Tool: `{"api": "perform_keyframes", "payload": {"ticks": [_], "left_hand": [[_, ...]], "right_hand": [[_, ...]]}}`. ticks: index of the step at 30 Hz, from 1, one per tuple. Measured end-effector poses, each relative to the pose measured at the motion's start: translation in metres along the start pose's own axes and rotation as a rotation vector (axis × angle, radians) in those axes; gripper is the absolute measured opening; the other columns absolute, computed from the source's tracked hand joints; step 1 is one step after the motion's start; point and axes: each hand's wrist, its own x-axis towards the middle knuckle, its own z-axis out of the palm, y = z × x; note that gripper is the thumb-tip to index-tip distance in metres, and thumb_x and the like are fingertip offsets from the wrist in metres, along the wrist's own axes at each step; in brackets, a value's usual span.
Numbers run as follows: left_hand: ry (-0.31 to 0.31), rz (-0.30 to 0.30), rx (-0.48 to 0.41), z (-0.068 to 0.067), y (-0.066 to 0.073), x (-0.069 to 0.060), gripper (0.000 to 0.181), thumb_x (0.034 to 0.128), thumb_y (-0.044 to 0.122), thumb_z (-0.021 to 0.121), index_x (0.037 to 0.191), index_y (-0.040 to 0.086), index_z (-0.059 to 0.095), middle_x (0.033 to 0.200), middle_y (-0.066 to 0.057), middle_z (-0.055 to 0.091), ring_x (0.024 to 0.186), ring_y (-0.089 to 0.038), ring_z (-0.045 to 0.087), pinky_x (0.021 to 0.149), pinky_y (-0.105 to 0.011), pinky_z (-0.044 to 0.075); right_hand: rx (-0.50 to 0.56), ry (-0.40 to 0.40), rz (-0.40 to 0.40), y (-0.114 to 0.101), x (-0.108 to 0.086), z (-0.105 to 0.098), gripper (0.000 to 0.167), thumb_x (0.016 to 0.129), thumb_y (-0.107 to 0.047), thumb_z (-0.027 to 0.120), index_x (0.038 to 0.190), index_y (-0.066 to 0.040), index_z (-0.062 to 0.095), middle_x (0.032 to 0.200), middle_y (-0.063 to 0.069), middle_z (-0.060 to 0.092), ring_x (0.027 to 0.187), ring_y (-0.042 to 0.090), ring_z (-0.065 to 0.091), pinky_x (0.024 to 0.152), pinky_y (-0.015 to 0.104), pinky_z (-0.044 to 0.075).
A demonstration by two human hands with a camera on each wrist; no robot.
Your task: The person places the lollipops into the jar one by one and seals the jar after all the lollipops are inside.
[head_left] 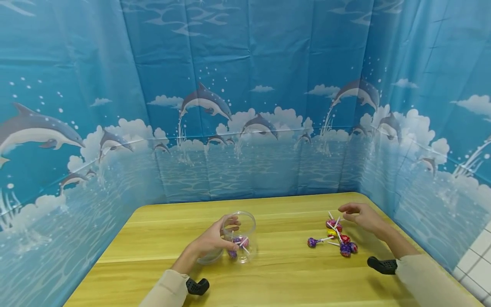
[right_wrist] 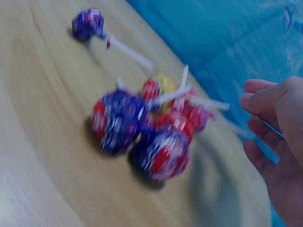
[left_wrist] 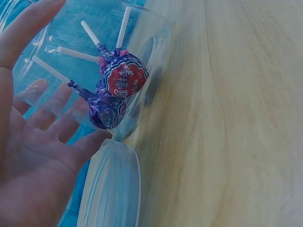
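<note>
A clear plastic jar (head_left: 250,230) stands on the table, its open top facing up. My left hand (head_left: 211,241) holds it from the left, thumb on the near side and fingers round the far side. Inside, several wrapped lollipops (left_wrist: 124,78) lie at the bottom, their white sticks pointing up. Beside the jar, partly under the left hand, is a translucent lid (left_wrist: 113,184). To the right, my right hand (head_left: 362,217) hovers with loosely bent fingers and nothing in them, just beside a loose pile of purple, red, pink and yellow lollipops (right_wrist: 118,120).
One purple lollipop (head_left: 312,242) lies a little left of the pile. The yellow wood-grain table (head_left: 276,273) is bordered at the back and sides by a blue dolphin-print curtain (head_left: 261,170). White tiles (head_left: 479,247) show at the far right.
</note>
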Motion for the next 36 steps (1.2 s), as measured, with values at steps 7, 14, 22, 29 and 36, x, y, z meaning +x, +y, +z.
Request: {"api": "perform_keyframes", "payload": {"ticks": [7,14,22,29,36], "left_hand": [[0.000,0.002,0.002,0.002,0.003,0.000,0.088,0.0866,0.005,0.083,0.159,0.011,0.033,0.154,-0.015,0.043,0.144,-0.041,0.039,0.111,-0.047,0.042],[0.011,-0.002,0.016,0.003,0.003,0.000,0.088,0.0864,0.006,0.083,0.159,0.012,0.033,0.154,-0.016,0.042,0.144,-0.039,0.040,0.111,-0.049,0.042],[0.001,-0.006,0.025,0.000,0.003,0.000,0.086,0.0873,0.007,0.082,0.159,0.012,0.034,0.154,-0.016,0.043,0.144,-0.041,0.039,0.109,-0.049,0.044],[-0.001,-0.010,0.037,-0.001,0.002,-0.001,0.088,0.0873,0.006,0.082,0.159,0.013,0.032,0.153,-0.016,0.043,0.143,-0.040,0.041,0.108,-0.046,0.045],[0.004,-0.015,0.035,0.000,0.003,-0.002,0.087,0.0884,0.010,0.082,0.160,0.015,0.032,0.155,-0.016,0.042,0.144,-0.037,0.040,0.110,-0.050,0.042]], "right_hand": [[-0.023,0.014,0.084,0.031,-0.009,0.014,0.034,0.106,-0.021,0.063,0.126,0.006,0.067,0.119,0.020,0.069,0.109,0.038,0.063,0.088,0.047,0.053],[0.038,0.029,0.161,0.038,-0.009,0.014,0.040,0.105,-0.031,0.064,0.126,0.003,0.068,0.121,0.018,0.068,0.112,0.036,0.060,0.089,0.048,0.051],[0.011,0.052,0.162,0.037,-0.005,0.015,0.027,0.107,-0.021,0.060,0.116,0.003,0.070,0.110,0.012,0.069,0.098,0.024,0.060,0.078,0.036,0.051],[0.015,0.093,0.165,0.027,-0.002,0.018,0.033,0.109,-0.022,0.056,0.119,0.007,0.068,0.114,0.020,0.068,0.100,0.031,0.062,0.078,0.040,0.053],[0.053,0.104,0.146,0.016,0.002,0.018,0.041,0.110,-0.026,0.054,0.127,0.009,0.064,0.124,0.028,0.064,0.114,0.046,0.060,0.091,0.056,0.053]]}}
